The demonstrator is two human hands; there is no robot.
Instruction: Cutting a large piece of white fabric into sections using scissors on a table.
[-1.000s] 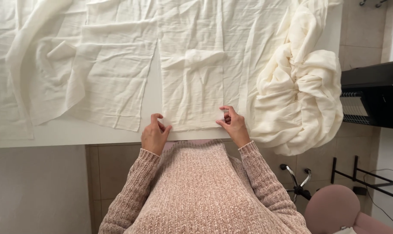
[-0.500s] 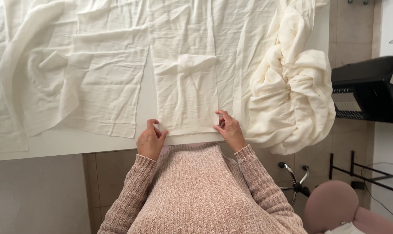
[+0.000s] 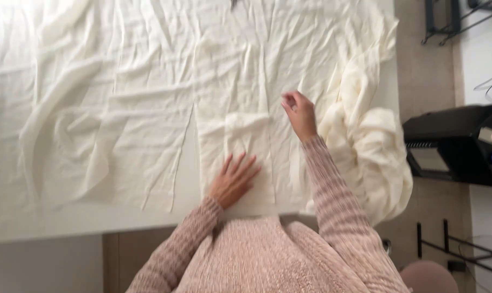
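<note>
Cream fabric covers a white table [image 3: 67, 222]. A narrow cut panel of the fabric [image 3: 232, 92] lies in the middle, with a small folded piece [image 3: 246, 122] on top of it. My left hand [image 3: 234, 179] lies flat on the panel's near end, fingers spread. My right hand [image 3: 299, 111] is further out, at the panel's right edge, with thumb and fingertips pinched together; whether cloth is between them is unclear. A wider cut piece [image 3: 110, 141] lies to the left, separated by a slit.
A bunched heap of cream cloth [image 3: 373, 157] hangs over the table's right edge. A black machine [image 3: 454, 144] stands on a stand at the right. A black frame [image 3: 462, 249] and a pink stool seat [image 3: 427, 276] are on the tiled floor.
Both hands left the panel's near corners. My left hand moved onto the cloth and flattened; my right hand reached further up the panel's right edge. The view shifted forward over the table.
</note>
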